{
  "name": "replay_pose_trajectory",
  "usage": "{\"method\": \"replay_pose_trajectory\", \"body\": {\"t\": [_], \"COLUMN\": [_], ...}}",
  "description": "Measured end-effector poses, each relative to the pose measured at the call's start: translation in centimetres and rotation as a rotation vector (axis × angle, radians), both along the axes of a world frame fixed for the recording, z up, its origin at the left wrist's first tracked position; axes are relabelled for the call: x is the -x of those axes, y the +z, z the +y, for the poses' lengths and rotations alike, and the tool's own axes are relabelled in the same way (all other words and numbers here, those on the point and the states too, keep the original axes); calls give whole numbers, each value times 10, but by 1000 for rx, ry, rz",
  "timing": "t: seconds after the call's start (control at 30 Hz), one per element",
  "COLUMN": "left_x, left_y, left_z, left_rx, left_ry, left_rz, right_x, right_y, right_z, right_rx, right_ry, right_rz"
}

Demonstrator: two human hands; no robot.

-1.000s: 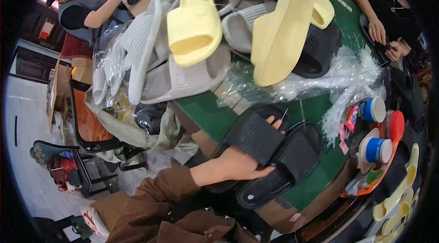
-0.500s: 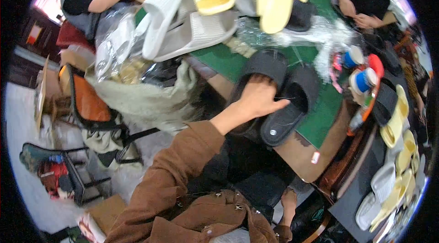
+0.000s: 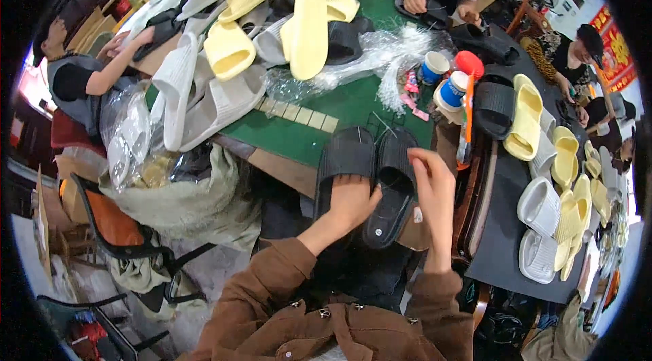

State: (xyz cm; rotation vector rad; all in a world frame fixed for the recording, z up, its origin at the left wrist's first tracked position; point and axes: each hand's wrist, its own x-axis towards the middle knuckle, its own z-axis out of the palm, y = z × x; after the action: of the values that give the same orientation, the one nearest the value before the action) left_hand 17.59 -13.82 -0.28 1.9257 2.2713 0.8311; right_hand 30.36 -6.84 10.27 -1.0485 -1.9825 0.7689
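Observation:
A pair of black slide sandals is held close in front of me, over the near edge of the green-topped table. My left hand [image 3: 352, 203] reaches under the strap of the left sandal [image 3: 346, 152], its fingers partly hidden there and its thumb toward the right sandal [image 3: 386, 215]. Beside that right sandal's strap is my right hand [image 3: 435, 188], fingers bent together in a pinch; whatever lies between the fingertips is too small to make out. Thin dark tie strands [image 3: 380, 120] stick up at the sandals' far ends.
Yellow and grey slides [image 3: 231, 48] are heaped at the far left beside clear plastic wrap [image 3: 319, 82]. Blue-and-white cups [image 3: 454, 91] stand right of a bundle of white ties [image 3: 390, 82]. More slides [image 3: 540, 201] cover a dark side table. Co-workers sit around; an orange-backed chair [image 3: 109, 215] stands left.
My right hand has come into view beside the right sandal. The view has shifted, showing more of the table and the co-workers. My left hand remains in the left sandal.

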Motion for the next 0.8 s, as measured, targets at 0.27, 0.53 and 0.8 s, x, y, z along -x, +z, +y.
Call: {"method": "replay_pose_trajectory", "body": {"t": [0.27, 0.53, 0.8], "left_x": [-13, 0, 6], "left_y": [1, 5, -4], "left_z": [-2, 11, 26], "left_rx": [-59, 227, -113], "left_ry": [-33, -42, -82], "left_rz": [31, -120, -1], "right_x": [24, 24, 50], "right_y": [-57, -93, -68], "right_z": [67, 88, 95], "right_rx": [-51, -17, -394], "right_ry": [-182, 89, 67], "right_rz": [-309, -205, -170]}}
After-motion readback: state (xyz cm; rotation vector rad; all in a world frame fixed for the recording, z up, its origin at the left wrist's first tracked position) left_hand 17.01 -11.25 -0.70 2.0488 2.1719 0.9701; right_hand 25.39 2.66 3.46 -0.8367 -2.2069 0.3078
